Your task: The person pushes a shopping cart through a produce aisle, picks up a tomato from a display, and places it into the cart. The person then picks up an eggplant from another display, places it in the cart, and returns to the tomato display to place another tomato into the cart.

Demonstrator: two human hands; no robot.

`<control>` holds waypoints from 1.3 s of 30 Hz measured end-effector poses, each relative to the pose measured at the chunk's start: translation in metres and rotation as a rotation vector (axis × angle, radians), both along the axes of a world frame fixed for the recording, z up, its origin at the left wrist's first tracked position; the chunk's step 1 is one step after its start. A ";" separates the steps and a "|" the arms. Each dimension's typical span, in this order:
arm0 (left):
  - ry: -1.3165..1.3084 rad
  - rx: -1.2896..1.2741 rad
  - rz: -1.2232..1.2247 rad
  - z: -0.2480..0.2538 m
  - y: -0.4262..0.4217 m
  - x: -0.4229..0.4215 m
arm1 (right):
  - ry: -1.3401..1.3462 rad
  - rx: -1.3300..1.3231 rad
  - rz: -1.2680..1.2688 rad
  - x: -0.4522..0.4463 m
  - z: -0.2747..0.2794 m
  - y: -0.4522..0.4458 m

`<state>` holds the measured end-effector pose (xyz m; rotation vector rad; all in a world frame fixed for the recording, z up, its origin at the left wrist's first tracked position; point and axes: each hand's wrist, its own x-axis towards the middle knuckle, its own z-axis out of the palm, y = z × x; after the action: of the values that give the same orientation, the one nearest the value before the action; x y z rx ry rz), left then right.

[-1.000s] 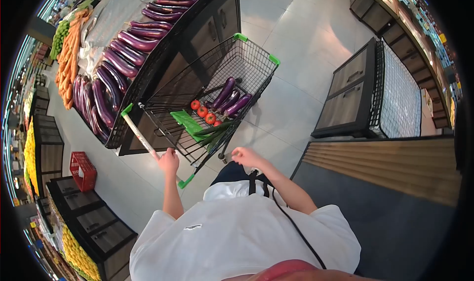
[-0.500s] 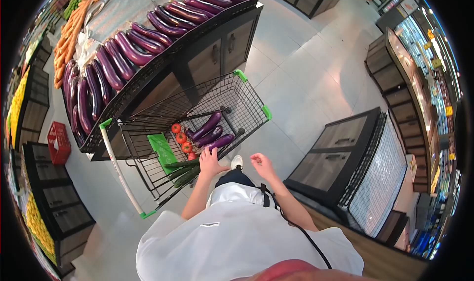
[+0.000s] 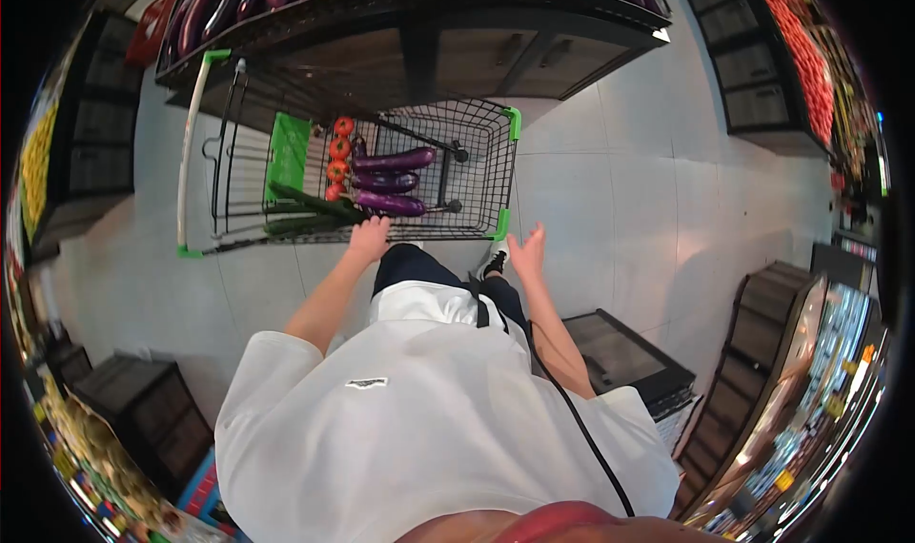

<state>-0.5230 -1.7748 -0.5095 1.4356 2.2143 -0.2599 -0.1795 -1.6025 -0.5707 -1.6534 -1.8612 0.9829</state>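
- Shopping cart (image 3: 515, 123): just beside eggplant display (image 3: 477, 59).
- Left hand (image 3: 370, 240): fingers bent at cart's near rim, perhaps steadying it; grip unclear.
- Right hand (image 3: 530, 255): spread, empty, beside near right corner.
- In cart: eggplants (image 3: 393, 159) right of tomatoes (image 3: 340, 148), seemingly grouped by kind.

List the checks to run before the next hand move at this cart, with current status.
1. Left hand closed around the near side of the cart: cannot tell; fingers are at the rail.
2. Right hand free: ok, fingers open, nothing held.
3. A hand on the handle: not ok, neither is there.
4. Tomatoes and eggplants inside the cart: ok.
5. Gap between cart and eggplant stand: cannot tell from overhead.
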 end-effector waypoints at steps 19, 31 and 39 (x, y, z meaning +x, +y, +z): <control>0.130 0.578 0.706 0.052 0.032 0.097 | -0.167 0.110 1.242 -0.137 0.087 0.111; -0.857 0.905 1.626 -0.138 0.157 -0.010 | -0.748 0.199 1.545 -0.326 -0.012 0.157; -0.212 0.828 1.803 -0.119 0.198 -0.056 | -0.635 0.299 1.587 -0.389 -0.040 0.157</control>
<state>-0.5792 -1.5770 -0.6287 -0.7038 2.5220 1.3705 -0.5687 -1.4451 -0.6102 0.0500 -3.5307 0.4925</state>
